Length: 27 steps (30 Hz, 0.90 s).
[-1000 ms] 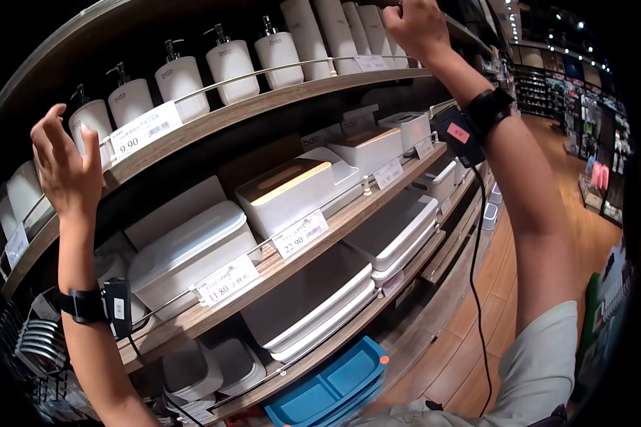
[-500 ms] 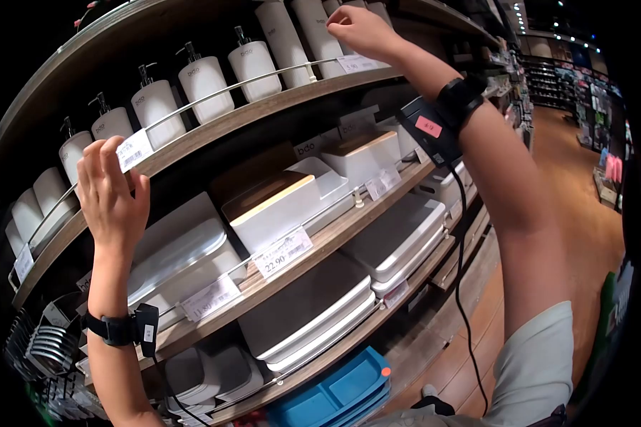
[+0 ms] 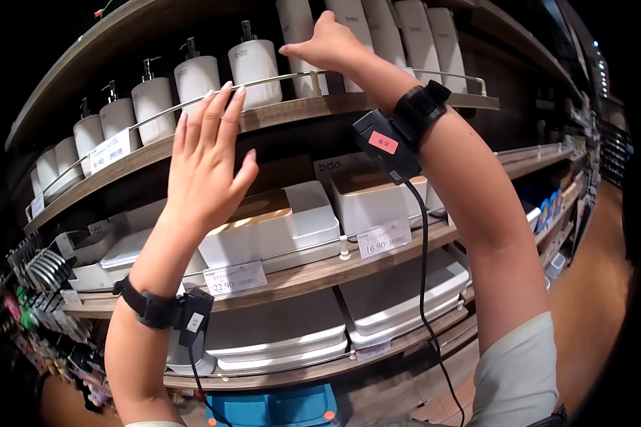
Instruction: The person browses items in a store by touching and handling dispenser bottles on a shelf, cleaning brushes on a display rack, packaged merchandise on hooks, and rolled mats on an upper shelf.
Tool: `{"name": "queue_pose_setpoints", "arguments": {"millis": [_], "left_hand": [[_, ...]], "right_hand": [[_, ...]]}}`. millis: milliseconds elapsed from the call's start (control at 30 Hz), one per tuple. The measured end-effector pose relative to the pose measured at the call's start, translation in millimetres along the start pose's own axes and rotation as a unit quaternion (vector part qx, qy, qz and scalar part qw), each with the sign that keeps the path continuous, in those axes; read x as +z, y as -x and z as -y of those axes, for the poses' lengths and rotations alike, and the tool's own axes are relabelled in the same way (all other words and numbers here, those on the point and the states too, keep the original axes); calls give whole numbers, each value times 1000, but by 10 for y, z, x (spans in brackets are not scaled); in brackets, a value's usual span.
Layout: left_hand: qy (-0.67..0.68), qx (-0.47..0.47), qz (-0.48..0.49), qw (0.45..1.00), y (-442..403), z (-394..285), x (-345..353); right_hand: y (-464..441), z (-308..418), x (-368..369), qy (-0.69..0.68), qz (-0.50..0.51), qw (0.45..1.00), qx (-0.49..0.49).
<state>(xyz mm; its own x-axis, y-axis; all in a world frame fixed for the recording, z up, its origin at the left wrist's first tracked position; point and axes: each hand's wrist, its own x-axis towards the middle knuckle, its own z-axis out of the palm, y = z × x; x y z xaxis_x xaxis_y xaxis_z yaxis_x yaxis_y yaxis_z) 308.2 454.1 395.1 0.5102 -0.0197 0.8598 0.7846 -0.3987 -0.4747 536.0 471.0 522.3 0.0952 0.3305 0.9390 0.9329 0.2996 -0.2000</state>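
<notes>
My left hand (image 3: 208, 158) is raised in front of the upper shelf's edge, fingers spread and pointing up, holding nothing. Just beyond its fingertips stands a white pump bottle (image 3: 196, 80) behind the metal rail. My right hand (image 3: 329, 44) reaches over that rail among tall white containers. Its thumb points left and a finger points up, with a gap between them. One ribbed container (image 3: 297, 43) is just left of it, and another (image 3: 350, 28) stands right behind it. Whether the fingertips touch either one cannot be made out.
The upper shelf (image 3: 292, 110) carries several pump bottles and a price tag (image 3: 110, 151). Below are white boxes (image 3: 313, 213) with wooden lids, stacked white trays (image 3: 285, 324) and a blue tray (image 3: 278, 406). A black cable (image 3: 426, 285) hangs from my right wrist device.
The view has swung to the right along the shelves. My left hand has moved right and up along the shelf edge. My right hand's thumb and finger have spread apart.
</notes>
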Motion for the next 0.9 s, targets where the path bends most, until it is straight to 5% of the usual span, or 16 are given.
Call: {"name": "queue_pose_setpoints", "arguments": {"millis": [367, 433, 633, 900], "left_hand": [[-49, -30, -35, 998, -159, 34, 241], [-51, -21, -33, 998, -124, 51, 235], [-32, -25, -7, 999, -41, 40, 156], [-15, -43, -25, 999, -33, -3, 188]], "right_hand": [[-379, -208, 456, -155, -12, 986, 56], [-937, -378, 848, 141, 72, 982, -104], [-1090, -445, 842, 413, 113, 850, -307], [-1239, -546, 939, 233, 106, 946, -200]]}}
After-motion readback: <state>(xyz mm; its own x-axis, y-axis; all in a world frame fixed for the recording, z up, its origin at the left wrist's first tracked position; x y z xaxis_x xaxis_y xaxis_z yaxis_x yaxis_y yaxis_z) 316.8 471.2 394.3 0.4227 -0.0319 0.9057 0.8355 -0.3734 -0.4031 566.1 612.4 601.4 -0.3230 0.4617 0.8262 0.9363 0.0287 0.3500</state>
